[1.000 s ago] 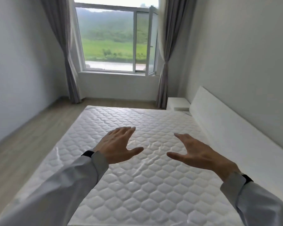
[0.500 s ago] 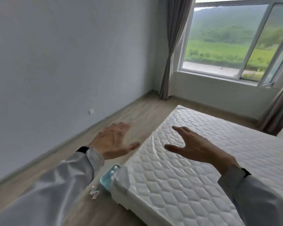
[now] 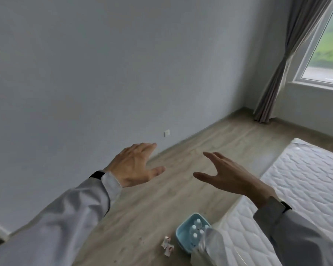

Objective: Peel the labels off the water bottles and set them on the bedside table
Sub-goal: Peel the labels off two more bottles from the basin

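Note:
A light blue basket [image 3: 183, 239] stands on the wooden floor by the mattress corner. Several water bottles [image 3: 196, 230] with white caps stand upright in it. Crumpled label scraps [image 3: 167, 246] lie on the floor just left of the basket. My left hand [image 3: 135, 166] hovers high above the floor, fingers spread, holding nothing. To its right my right hand [image 3: 227, 175] is open too, palm turned inward and empty. Both hands are well above and beyond the basket. The bedside table is out of view.
A white quilted mattress [image 3: 300, 189] wrapped in clear plastic fills the lower right. A grey wall with a socket [image 3: 167, 133] runs along the left. A grey curtain [image 3: 288, 60] and a window [image 3: 329, 52] are at the upper right. Wooden floor [image 3: 190, 150] lies between wall and bed.
The view has swung left, away from the bed and window toward the wall and floor. The basket of bottles has come fully into sight. Both hands stay open and empty.

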{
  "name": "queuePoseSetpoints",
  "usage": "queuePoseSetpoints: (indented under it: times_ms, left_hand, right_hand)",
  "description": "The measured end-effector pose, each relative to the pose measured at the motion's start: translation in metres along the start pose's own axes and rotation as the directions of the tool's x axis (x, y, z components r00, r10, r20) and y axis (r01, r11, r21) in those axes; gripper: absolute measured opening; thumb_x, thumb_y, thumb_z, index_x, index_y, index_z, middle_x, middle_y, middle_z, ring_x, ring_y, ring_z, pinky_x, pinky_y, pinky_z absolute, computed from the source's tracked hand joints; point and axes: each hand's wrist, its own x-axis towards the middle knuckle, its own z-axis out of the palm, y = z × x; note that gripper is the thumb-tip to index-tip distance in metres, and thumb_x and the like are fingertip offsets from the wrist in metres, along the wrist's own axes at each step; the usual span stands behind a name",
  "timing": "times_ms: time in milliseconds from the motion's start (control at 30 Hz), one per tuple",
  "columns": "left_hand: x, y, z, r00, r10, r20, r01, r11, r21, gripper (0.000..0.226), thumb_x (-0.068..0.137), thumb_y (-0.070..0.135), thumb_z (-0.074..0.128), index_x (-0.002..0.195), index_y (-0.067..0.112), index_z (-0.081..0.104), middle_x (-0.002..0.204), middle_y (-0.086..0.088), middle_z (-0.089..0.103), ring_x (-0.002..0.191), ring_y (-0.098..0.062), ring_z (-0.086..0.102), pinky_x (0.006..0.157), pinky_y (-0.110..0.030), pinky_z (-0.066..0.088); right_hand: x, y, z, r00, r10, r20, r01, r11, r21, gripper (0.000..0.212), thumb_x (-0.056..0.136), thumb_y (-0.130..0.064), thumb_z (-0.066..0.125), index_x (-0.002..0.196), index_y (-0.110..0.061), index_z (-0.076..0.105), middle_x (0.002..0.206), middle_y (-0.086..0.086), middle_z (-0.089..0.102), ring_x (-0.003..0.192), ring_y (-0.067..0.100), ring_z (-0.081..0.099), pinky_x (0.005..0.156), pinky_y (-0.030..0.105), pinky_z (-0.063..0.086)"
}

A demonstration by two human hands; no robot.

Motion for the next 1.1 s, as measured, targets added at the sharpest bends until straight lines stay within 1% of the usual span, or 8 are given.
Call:
queuePoseSetpoints:
  times_ms: [133,267,500,667,767,867,967,1100]
  left_hand:
    - [0.065,-0.09,-0.001,0.999,0.047,-0.009,-0.047,0.999,-0.002,0.093,0.095,0.078,0.043,0.168,0.026,0.02,0.174,0.008,0.028,0.16,-0.016,0.026,0.128,-0.037,0.024]
    - [0.131,-0.17,-0.008,0.989,0.146,0.005,-0.146,0.989,0.006,0.094,0.094,0.081,0.041,0.168,0.026,0.021,0.173,0.008,0.03,0.159,-0.016,0.028,0.126,-0.037,0.025]
    - [0.246,-0.256,-0.029,0.938,0.338,0.073,-0.338,0.941,-0.014,0.093,0.093,0.081,0.039,0.168,0.031,0.018,0.176,0.009,0.023,0.162,-0.014,0.023,0.13,-0.038,0.023]
    - [0.336,-0.279,-0.026,0.883,0.464,0.065,-0.464,0.886,-0.01,0.088,0.093,0.08,0.041,0.165,0.032,0.026,0.17,0.013,0.033,0.158,-0.013,0.029,0.129,-0.037,0.025]
    - [0.403,-0.281,-0.02,0.844,0.534,0.053,-0.535,0.845,0.011,0.09,0.093,0.08,0.042,0.166,0.03,0.025,0.17,0.012,0.034,0.158,-0.012,0.029,0.128,-0.035,0.025]
    - [0.472,-0.273,-0.014,0.802,0.589,0.102,-0.593,0.805,0.018,0.09,0.093,0.08,0.042,0.166,0.031,0.026,0.171,0.012,0.033,0.157,-0.013,0.031,0.127,-0.035,0.027]
    - [0.534,-0.251,-0.01,0.737,0.668,0.106,-0.673,0.74,0.018,0.09,0.092,0.082,0.041,0.164,0.03,0.029,0.168,0.011,0.038,0.154,-0.014,0.037,0.125,-0.035,0.032]
    - [0.599,-0.21,0.004,0.615,0.778,0.129,-0.784,0.621,-0.01,0.089,0.093,0.08,0.043,0.164,0.028,0.029,0.166,0.008,0.04,0.152,-0.016,0.04,0.122,-0.036,0.035]
  right_hand:
    - [0.087,-0.038,0.021,0.999,0.042,-0.018,-0.042,0.999,-0.003,0.113,0.076,-0.099,0.038,0.163,-0.029,0.024,0.169,-0.007,0.033,0.148,0.017,0.045,0.113,0.037,0.041]
    - [0.152,-0.074,0.037,0.987,0.151,-0.057,-0.151,0.989,0.007,0.113,0.075,-0.1,0.036,0.163,-0.03,0.024,0.168,-0.009,0.034,0.148,0.016,0.045,0.113,0.039,0.042]
    - [0.244,-0.111,0.045,0.922,0.368,-0.121,-0.363,0.93,0.057,0.119,0.069,-0.104,0.032,0.162,-0.031,0.026,0.165,-0.011,0.038,0.144,0.013,0.048,0.107,0.035,0.044]
    - [0.302,-0.103,0.046,0.866,0.472,-0.161,-0.462,0.881,0.101,0.121,0.069,-0.102,0.035,0.163,-0.027,0.027,0.164,-0.007,0.039,0.142,0.015,0.05,0.112,0.039,0.045]
    - [0.339,-0.08,0.049,0.828,0.527,-0.191,-0.508,0.85,0.142,0.119,0.071,-0.1,0.038,0.163,-0.026,0.026,0.165,-0.005,0.039,0.145,0.016,0.047,0.114,0.04,0.044]
    - [0.375,-0.055,0.048,0.77,0.609,-0.189,-0.583,0.793,0.177,0.116,0.074,-0.096,0.043,0.164,-0.025,0.025,0.165,-0.003,0.038,0.145,0.018,0.047,0.114,0.04,0.044]
    - [0.403,-0.032,0.047,0.713,0.672,-0.199,-0.639,0.74,0.211,0.113,0.076,-0.094,0.044,0.164,-0.026,0.024,0.166,-0.005,0.036,0.147,0.017,0.044,0.113,0.038,0.042]
    - [0.414,-0.009,0.043,0.585,0.785,-0.204,-0.736,0.619,0.273,0.11,0.079,-0.091,0.047,0.164,-0.026,0.024,0.167,-0.006,0.035,0.149,0.016,0.042,0.114,0.037,0.039]
